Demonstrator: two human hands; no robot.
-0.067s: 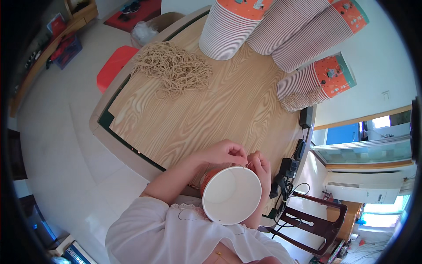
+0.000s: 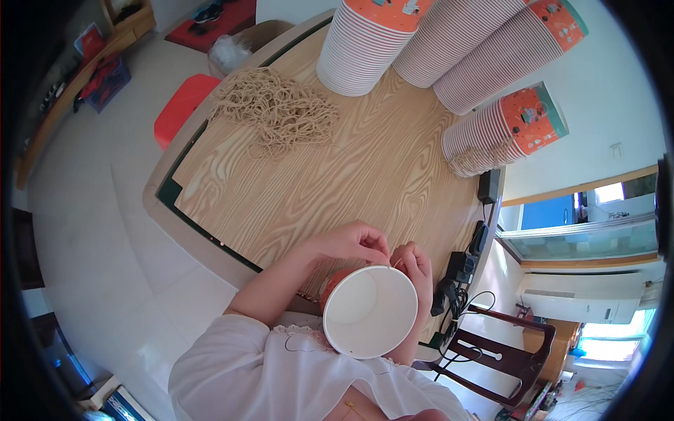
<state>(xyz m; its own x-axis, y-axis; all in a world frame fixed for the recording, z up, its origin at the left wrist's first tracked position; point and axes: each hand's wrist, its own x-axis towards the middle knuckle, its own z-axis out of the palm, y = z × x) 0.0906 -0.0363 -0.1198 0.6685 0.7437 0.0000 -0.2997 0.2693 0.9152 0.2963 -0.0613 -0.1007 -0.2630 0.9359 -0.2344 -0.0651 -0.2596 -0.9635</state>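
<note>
A large paper cup, white inside and orange-red outside, rests tilted against my body with its mouth facing up. At its far rim my left hand has thumb and fingers pinched together. Close beside it, my right hand is closed at the rim's far right edge. A thin piece of twine shows between the two hands; its ends are hidden by the fingers. Farther off on the table lies a loose heap of tan twine.
Tall stacks of paper cups stand at the table's far side, and a shorter stack with twine on its rims is at the right. Black adapters and cables line the right edge of the wooden table. A dark chair stands beyond.
My left hand has shifted very slightly left. The cup and my right hand stay in almost the same place.
</note>
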